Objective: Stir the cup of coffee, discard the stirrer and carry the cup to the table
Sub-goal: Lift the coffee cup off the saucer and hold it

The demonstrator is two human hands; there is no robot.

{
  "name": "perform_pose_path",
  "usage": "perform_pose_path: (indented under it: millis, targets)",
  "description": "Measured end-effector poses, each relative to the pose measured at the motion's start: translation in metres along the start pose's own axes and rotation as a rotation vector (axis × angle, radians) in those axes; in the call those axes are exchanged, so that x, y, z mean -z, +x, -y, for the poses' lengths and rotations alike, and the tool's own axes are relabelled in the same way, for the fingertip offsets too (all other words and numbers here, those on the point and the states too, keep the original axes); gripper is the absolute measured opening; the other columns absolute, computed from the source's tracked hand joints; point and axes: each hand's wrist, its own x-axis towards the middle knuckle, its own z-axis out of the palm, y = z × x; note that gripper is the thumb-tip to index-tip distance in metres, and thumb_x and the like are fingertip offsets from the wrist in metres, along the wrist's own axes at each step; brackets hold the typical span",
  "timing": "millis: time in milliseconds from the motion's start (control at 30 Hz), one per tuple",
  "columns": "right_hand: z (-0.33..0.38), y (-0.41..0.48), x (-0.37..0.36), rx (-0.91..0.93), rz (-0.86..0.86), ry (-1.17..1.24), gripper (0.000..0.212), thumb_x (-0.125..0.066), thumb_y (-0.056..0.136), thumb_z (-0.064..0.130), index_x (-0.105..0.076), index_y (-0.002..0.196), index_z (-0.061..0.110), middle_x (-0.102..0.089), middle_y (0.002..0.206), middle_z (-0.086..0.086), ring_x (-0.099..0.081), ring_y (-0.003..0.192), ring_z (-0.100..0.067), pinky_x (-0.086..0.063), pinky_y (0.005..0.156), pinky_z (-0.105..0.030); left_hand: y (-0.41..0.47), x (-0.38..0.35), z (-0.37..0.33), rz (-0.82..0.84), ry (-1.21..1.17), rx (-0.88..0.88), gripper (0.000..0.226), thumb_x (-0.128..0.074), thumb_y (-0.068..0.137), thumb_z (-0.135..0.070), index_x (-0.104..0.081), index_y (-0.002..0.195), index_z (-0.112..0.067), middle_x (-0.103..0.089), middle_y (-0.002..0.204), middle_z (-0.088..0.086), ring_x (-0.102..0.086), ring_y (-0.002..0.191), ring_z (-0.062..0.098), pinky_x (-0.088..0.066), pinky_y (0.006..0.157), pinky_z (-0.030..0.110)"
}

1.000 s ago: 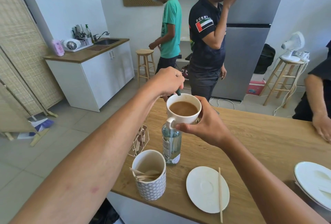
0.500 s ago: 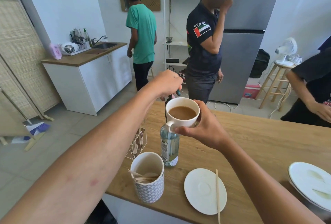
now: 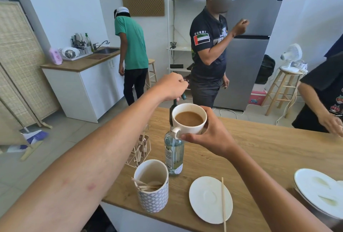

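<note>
Cup of coffee (image 3: 189, 118): one, white. It was held in the air over the tabletop's (image 3: 259, 148) left end, directly above the bottle (image 3: 174, 157). It stood upright with its mouth up and its handle pointing to the near left.

Right hand (image 3: 209, 135): curled round the cup's wall, thumb under the handle.

Left hand (image 3: 172, 87): closed in a fist just beyond the cup's rim. It pinched a green stirrer (image 3: 183, 96), of which only the lower tip showed, angled down and to the right.

Bottle: one, clear.

Patterned holder (image 3: 152, 189): one, at the near left corner, with several wooden sticks inside.

Saucer (image 3: 206, 198): one, by the near edge.

Wooden stick (image 3: 223, 202): one, lying across the saucer with its long axis near-to-far and its near end overhanging the rim.

Plates (image 3: 319, 191): a stack at the right edge.

Wire rack (image 3: 141, 150): one, at the left edge.
</note>
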Motion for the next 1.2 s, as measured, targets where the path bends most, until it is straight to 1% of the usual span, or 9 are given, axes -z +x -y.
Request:
perform_pose_path:
  millis: [133,267,433,600,700,867,1033,1133,1200]
  targets:
    - [0.0,-0.003,0.002,0.002,-0.007,0.0,0.092,-0.09,0.058,0.047,-0.041,0.133,0.027,-0.06,0.116,0.019,-0.059,0.105,0.005,-0.052,0.085,-0.017,-0.002,-0.002,0.003,-0.121,-0.043,-0.029,0.033,-0.037,0.102,-0.037,-0.059,0.104,-0.013,-0.068,0.097,0.006,-0.06,0.085,0.019,-0.044,0.066,0.03]
    - [-0.002,-0.007,0.005,-0.006,-0.014,0.003,0.092,-0.091,0.058,0.045,-0.041,0.133,0.026,-0.06,0.117,0.017,-0.059,0.106,0.004,-0.051,0.086,-0.017,-0.012,0.0,0.013,-0.217,-0.103,-0.05,0.035,-0.033,0.104,-0.044,-0.053,0.096,-0.016,-0.054,0.082,-0.003,-0.052,0.08,0.016,-0.035,0.066,0.03]
    - [-0.008,-0.014,0.009,-0.024,-0.011,-0.008,0.091,-0.09,0.057,0.05,-0.043,0.131,0.027,-0.062,0.116,0.017,-0.06,0.106,0.002,-0.051,0.089,-0.022,-0.032,-0.015,0.041,-0.265,-0.222,-0.096,0.03,-0.033,0.105,-0.039,-0.054,0.113,-0.019,-0.065,0.105,0.014,-0.059,0.091,0.021,-0.04,0.07,0.025]
    - [-0.015,-0.022,0.014,-0.032,-0.012,-0.006,0.087,-0.091,0.06,0.042,-0.044,0.131,0.025,-0.061,0.114,0.017,-0.059,0.104,0.003,-0.048,0.085,-0.017,-0.053,-0.042,0.06,-0.276,-0.332,-0.092,0.041,-0.033,0.105,-0.038,-0.04,0.141,-0.018,-0.054,0.124,-0.003,-0.049,0.112,0.008,-0.036,0.092,0.026]
    - [-0.02,-0.027,0.018,-0.046,-0.02,-0.017,0.087,-0.091,0.06,0.041,-0.043,0.132,0.026,-0.06,0.115,0.018,-0.058,0.104,0.004,-0.048,0.086,-0.018,-0.061,-0.063,0.078,-0.289,-0.312,-0.104,0.046,-0.043,0.102,-0.035,-0.035,0.144,-0.018,-0.052,0.128,0.0,-0.05,0.117,0.011,-0.04,0.099,0.03]
    - [-0.028,-0.037,0.025,-0.078,-0.039,-0.04,0.085,-0.091,0.057,0.043,-0.043,0.127,0.034,-0.059,0.113,0.021,-0.057,0.103,0.006,-0.049,0.087,-0.019,-0.072,-0.087,0.091,-0.281,-0.258,0.013,0.036,-0.056,0.095,-0.024,-0.041,0.127,-0.017,-0.053,0.109,0.001,-0.055,0.096,0.016,-0.051,0.087,0.041]
    - [-0.04,-0.047,0.031,-0.109,-0.047,-0.014,0.089,-0.094,0.059,0.031,-0.044,0.132,0.027,-0.063,0.115,0.017,-0.061,0.105,0.002,-0.05,0.092,-0.024,-0.078,-0.095,0.085,-0.04,-0.301,-0.014,0.016,-0.057,0.095,-0.012,-0.054,0.11,-0.019,-0.06,0.098,-0.005,-0.061,0.097,0.019,-0.052,0.086,0.034]
    - [-0.046,-0.055,0.033,-0.125,-0.044,-0.006,0.085,-0.094,0.059,0.028,-0.044,0.128,0.028,-0.062,0.114,0.017,-0.06,0.102,0.005,-0.048,0.086,-0.015,-0.082,-0.1,0.076,0.245,-0.38,-0.041,0.023,-0.061,0.094,-0.011,-0.059,0.116,-0.02,-0.067,0.106,-0.002,-0.065,0.1,0.018,-0.054,0.093,0.04]
    - [-0.05,-0.06,0.035,-0.139,-0.035,-0.018,0.084,-0.094,0.059,0.027,-0.044,0.126,0.029,-0.062,0.113,0.017,-0.059,0.101,0.007,-0.048,0.083,-0.012,-0.083,-0.104,0.069,0.376,-0.399,-0.078,0.039,-0.069,0.091,-0.015,-0.056,0.127,-0.02,-0.067,0.113,-0.004,-0.064,0.107,0.014,-0.053,0.095,0.032]
